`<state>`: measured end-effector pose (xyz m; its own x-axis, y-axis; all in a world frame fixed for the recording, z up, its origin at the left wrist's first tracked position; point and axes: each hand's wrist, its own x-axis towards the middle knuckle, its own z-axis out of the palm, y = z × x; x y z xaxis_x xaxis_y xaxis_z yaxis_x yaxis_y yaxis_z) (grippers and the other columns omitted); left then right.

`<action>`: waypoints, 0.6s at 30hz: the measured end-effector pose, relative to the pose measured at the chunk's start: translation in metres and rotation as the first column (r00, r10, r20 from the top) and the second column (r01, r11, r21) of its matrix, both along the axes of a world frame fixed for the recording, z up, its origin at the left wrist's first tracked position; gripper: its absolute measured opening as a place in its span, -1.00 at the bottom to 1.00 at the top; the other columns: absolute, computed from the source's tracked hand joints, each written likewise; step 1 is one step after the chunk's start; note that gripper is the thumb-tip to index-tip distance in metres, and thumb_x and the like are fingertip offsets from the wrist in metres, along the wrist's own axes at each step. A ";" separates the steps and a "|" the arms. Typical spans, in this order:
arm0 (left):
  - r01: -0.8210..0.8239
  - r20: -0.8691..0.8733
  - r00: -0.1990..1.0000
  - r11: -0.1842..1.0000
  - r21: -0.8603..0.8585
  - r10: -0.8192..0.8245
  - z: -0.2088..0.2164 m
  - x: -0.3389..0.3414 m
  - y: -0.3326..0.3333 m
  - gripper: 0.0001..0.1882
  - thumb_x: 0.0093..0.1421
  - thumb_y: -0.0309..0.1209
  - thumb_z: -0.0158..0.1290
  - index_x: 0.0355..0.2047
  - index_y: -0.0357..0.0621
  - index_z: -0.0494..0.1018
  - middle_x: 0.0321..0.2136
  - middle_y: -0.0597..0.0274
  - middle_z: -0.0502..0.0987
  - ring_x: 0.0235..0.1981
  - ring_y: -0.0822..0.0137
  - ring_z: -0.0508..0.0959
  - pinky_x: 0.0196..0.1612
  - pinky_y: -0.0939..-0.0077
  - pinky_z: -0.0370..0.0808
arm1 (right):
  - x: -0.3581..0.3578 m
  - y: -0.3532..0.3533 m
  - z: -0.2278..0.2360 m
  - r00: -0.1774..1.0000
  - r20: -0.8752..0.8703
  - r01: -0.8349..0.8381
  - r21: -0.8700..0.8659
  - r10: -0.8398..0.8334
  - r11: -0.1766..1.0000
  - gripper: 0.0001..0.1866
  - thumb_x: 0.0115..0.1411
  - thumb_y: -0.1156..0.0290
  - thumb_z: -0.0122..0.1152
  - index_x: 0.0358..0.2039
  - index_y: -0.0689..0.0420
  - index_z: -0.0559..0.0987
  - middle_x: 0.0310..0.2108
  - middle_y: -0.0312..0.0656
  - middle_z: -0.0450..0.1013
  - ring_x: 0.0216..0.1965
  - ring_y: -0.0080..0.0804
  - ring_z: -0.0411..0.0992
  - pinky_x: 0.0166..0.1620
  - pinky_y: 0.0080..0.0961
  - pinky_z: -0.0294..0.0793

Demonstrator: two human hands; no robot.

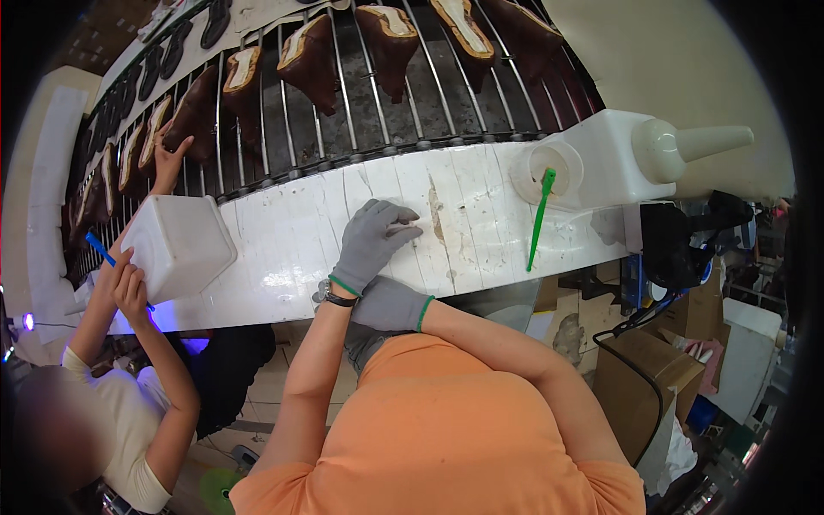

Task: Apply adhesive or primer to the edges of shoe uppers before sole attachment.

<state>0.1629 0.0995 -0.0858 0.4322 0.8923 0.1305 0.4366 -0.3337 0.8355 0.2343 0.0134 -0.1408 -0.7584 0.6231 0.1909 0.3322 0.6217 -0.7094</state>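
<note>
My left hand (375, 236), in a grey glove with a green cuff, rests on the white worktop (300, 249) near its front edge. Its fingers are loosely bent, the thumb stands apart, and nothing shows in it. A dark watch (336, 296) circles that wrist. Behind and below it, at the edge, lies my right hand (390, 306) in a matching glove; the left wrist and glove hide its fingers. To the right, a green brush-like stick (541, 219) leans from a round translucent tub (524, 176) onto the worktop.
Beyond the worktop, a conveyor of metal bars (345, 81) carries several brown boots (309, 64), soles up. A white jug with a spout (614, 159) lies at right. At left, a co-worker holding a blue stick (100, 249) touches a boot beside a white container (184, 240). Cardboard boxes (635, 386) stand lower right.
</note>
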 end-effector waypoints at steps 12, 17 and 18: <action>0.039 0.129 0.991 0.986 -0.162 -0.018 0.034 0.076 0.009 -0.84 0.17 -0.51 0.03 -0.26 -0.09 0.57 -0.43 0.15 0.54 -0.27 0.12 0.53 -0.18 0.30 0.46 | -0.003 0.002 0.003 0.861 -0.505 -0.279 -0.569 -0.061 0.773 -0.48 0.39 0.07 -0.16 0.29 -0.02 0.26 0.35 -0.09 0.12 0.36 -0.14 0.08 0.40 -0.12 0.00; -0.015 0.259 0.965 0.979 0.204 -0.039 0.021 0.129 0.009 -0.91 0.06 -0.52 0.01 -0.44 -0.12 0.52 -0.51 0.20 0.52 -0.33 0.13 0.51 -0.24 0.29 0.42 | -0.006 0.014 0.003 0.983 0.143 -0.150 0.244 0.118 0.958 -0.42 0.29 0.13 -0.15 0.31 0.00 0.22 0.39 -0.16 0.07 0.41 -0.18 -0.01 0.42 -0.07 -0.08; -0.033 0.272 0.962 0.973 0.226 -0.030 0.014 0.133 0.010 -0.93 0.04 -0.51 0.02 -0.48 -0.13 0.50 -0.52 0.21 0.51 -0.34 0.14 0.50 -0.25 0.29 0.41 | -0.007 0.015 0.002 0.974 0.195 -0.162 0.266 0.111 0.950 -0.41 0.29 0.12 -0.15 0.31 -0.01 0.22 0.39 -0.16 0.07 0.41 -0.18 -0.01 0.42 -0.07 -0.08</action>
